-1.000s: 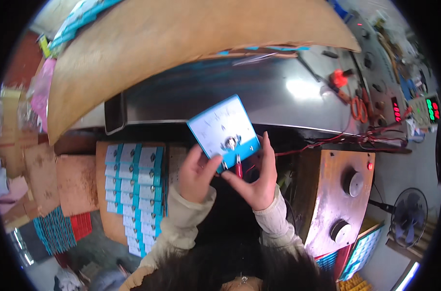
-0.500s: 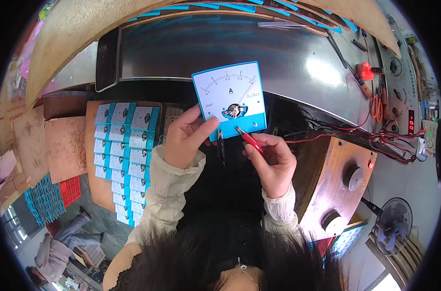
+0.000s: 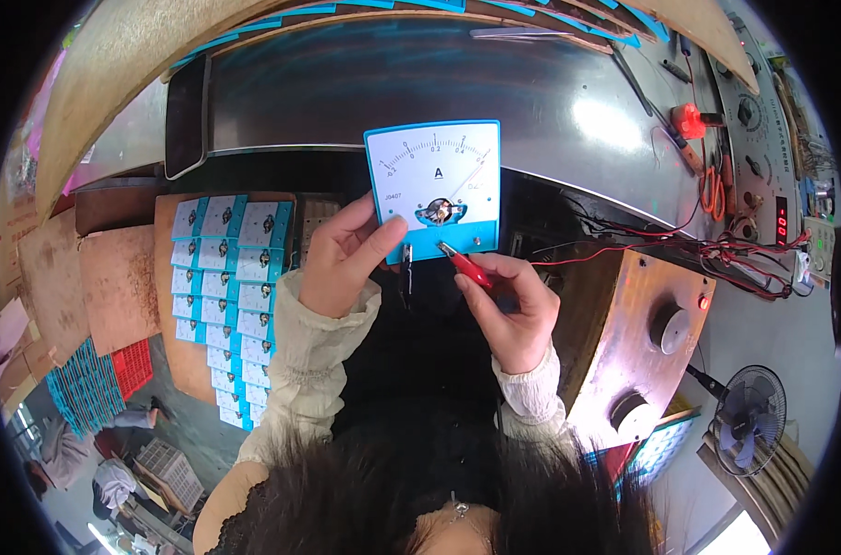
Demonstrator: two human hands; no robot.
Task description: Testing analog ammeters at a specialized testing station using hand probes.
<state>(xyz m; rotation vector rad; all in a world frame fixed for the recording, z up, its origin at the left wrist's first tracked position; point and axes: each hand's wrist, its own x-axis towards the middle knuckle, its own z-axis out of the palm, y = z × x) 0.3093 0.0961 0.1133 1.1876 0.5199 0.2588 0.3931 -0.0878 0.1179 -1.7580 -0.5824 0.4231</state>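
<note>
A blue-backed ammeter with a white scale faces me, its needle swung toward the right end of the dial. My left hand grips it by the lower left corner, thumb on the front. Pinched in my right hand is a red alligator clip, its metal jaws touching the meter's blue lower strip. A black alligator clip hangs at the strip's left, beside my left thumb. The clips' exact bite on the terminals is too small to make out.
Rows of similar meters lie on a wooden board at left. A metal bench stands ahead, with a dark phone-like slab. At right are a knobbed metal box, an instrument panel, tangled wires and a fan.
The meter has straightened from its tilt and sits slightly further left. Both hands and the clips have shifted a little left with it; the view has moved slightly too.
</note>
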